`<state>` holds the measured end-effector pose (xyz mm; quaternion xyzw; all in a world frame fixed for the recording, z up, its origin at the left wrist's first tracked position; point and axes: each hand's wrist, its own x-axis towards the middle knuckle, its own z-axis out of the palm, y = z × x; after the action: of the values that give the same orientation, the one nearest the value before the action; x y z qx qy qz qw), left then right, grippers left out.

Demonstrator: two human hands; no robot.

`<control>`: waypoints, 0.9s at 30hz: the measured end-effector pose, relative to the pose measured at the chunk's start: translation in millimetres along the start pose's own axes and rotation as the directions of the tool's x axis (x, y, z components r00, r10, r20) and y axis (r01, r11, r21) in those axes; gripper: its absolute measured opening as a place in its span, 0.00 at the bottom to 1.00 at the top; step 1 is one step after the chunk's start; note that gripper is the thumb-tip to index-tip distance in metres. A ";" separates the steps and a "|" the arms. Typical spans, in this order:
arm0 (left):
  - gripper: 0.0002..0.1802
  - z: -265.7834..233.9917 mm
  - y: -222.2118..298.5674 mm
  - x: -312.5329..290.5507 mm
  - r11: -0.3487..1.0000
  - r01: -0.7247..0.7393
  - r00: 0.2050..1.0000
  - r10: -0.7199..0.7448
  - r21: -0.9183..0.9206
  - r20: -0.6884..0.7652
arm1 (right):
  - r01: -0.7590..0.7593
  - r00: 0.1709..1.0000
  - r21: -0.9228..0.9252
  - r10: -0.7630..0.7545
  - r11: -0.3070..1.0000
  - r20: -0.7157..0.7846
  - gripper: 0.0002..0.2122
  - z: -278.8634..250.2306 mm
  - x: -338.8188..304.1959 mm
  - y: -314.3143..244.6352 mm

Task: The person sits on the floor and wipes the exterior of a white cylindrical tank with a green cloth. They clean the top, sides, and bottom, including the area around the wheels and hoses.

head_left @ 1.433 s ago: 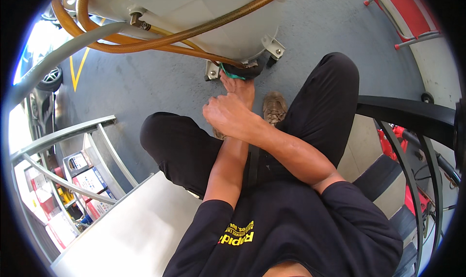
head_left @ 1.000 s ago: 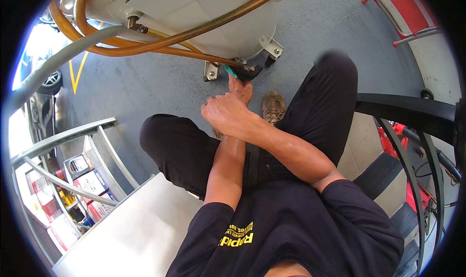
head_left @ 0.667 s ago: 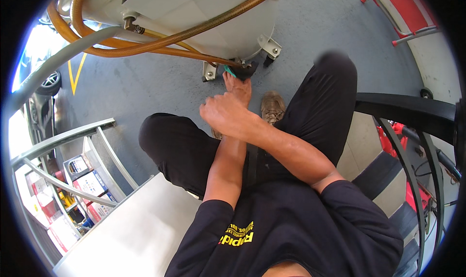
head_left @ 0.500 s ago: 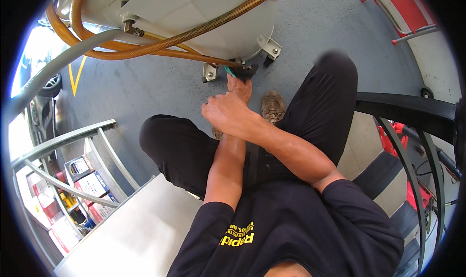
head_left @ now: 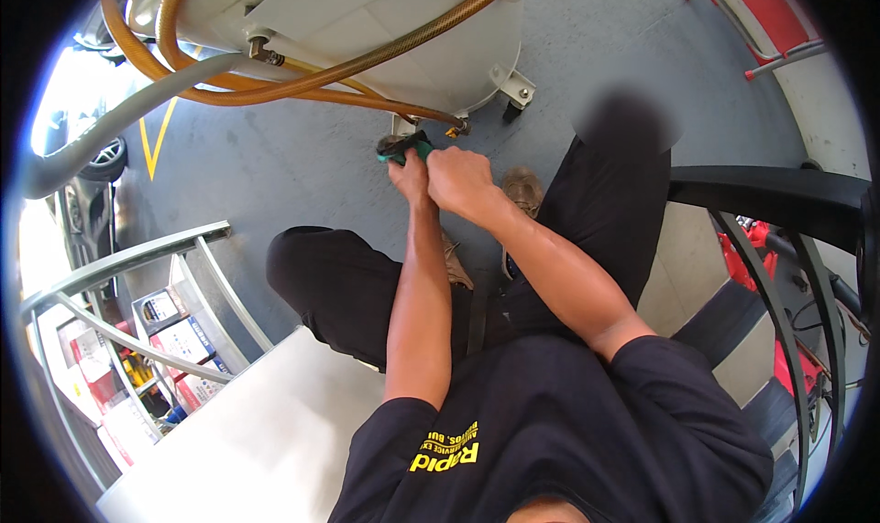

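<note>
A dark cloth with green parts point(head_left: 392, 147) is bunched in my left hand point(head_left: 410, 176), below the foot of a large white tank. Close beside it, my right hand point(head_left: 461, 180) is curled into a fist against the green part. What its fingers hold, if anything, is hidden. Just beyond my hands, a brass-coloured fitting point(head_left: 457, 130) ends the amber hose point(head_left: 403, 110) low on the white tank point(head_left: 403, 42). Neither hand touches that fitting.
A grey hose point(head_left: 137, 110) curves in from the left. A metal rack point(head_left: 137, 248) with boxes stands at left, beside a white surface point(head_left: 266, 422). At right are a black curved frame point(head_left: 770, 188) and a red folding chair point(head_left: 761, 10). My knees flank my hands.
My left hand has come away from the hose fitting with the cloth, moving left. The fitting is now exposed. My right hand has shifted up and right, from across my left wrist to beside the cloth.
</note>
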<state>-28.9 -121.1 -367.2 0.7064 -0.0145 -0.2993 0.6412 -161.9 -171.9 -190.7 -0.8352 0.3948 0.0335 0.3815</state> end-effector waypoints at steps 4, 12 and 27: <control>0.16 23.8 74.1 -51.1 0.929 0.346 0.927 -0.360 0.132 0.108 | -0.360 0.917 0.575 0.392 0.735 0.073 0.17 63.5 34.4 38.5; 0.25 4.3 113.2 -83.4 0.183 -0.582 0.723 -0.330 0.792 0.607 | -0.615 0.482 0.617 0.853 0.491 -0.199 0.15 108.3 51.2 73.9; 0.23 -48.4 192.4 -80.4 0.142 -0.749 0.638 -0.111 0.647 0.762 | 0.370 0.518 0.891 0.738 0.265 -0.434 0.11 102.6 92.4 105.1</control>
<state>-3.5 -79.3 -158.7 0.7543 -0.5868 -0.2872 0.0643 -145.3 -204.1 -360.4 -0.2702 0.5720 -0.5487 0.5465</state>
